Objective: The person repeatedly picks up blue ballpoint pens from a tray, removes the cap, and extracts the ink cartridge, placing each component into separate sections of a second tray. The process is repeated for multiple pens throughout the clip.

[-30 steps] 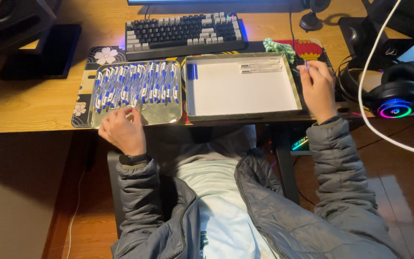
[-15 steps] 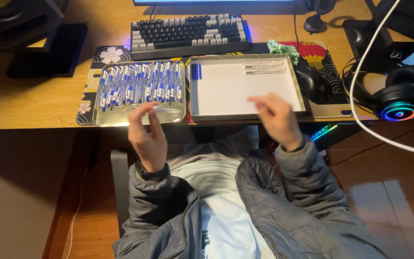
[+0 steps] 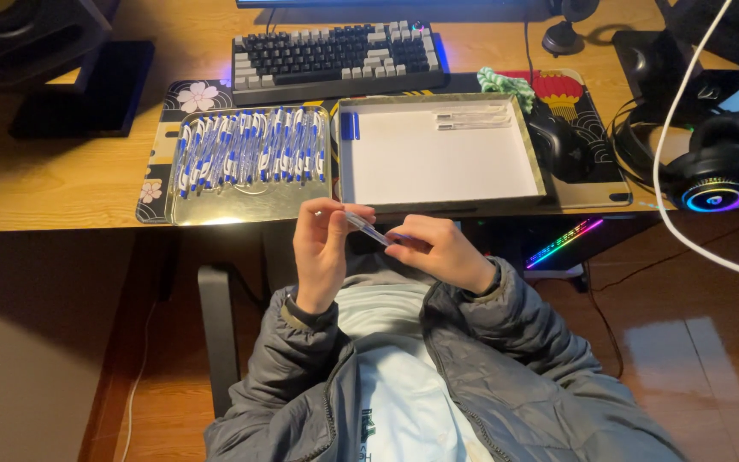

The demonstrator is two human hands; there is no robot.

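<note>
My left hand (image 3: pixel 322 252) and my right hand (image 3: pixel 442 252) are raised in front of my chest, just below the desk edge. Between them they hold one slim pen (image 3: pixel 368 229) with a clear barrel and a blue end. The left fingers pinch its upper end, the right fingers its lower blue end. On the desk above lies a shiny metal tray (image 3: pixel 215 205) filled with several white and blue pens (image 3: pixel 250 150). Beside it sits a shallow white-lined box (image 3: pixel 438 158) with two blue caps (image 3: pixel 349 126) in its left corner and two clear barrels (image 3: pixel 472 120) near its top.
A keyboard (image 3: pixel 335 53) lies behind the tray and box on a patterned desk mat (image 3: pixel 579 128). A black mouse (image 3: pixel 562 145), a headset (image 3: pixel 720 167) with a glowing ring and a white cable (image 3: pixel 677 128) are at the right. A dark speaker (image 3: pixel 36 43) stands at the left.
Both hands left the desk edge and came together in front of my chest. They now hold a single pen between them; the right hand moved in from the box's right side.
</note>
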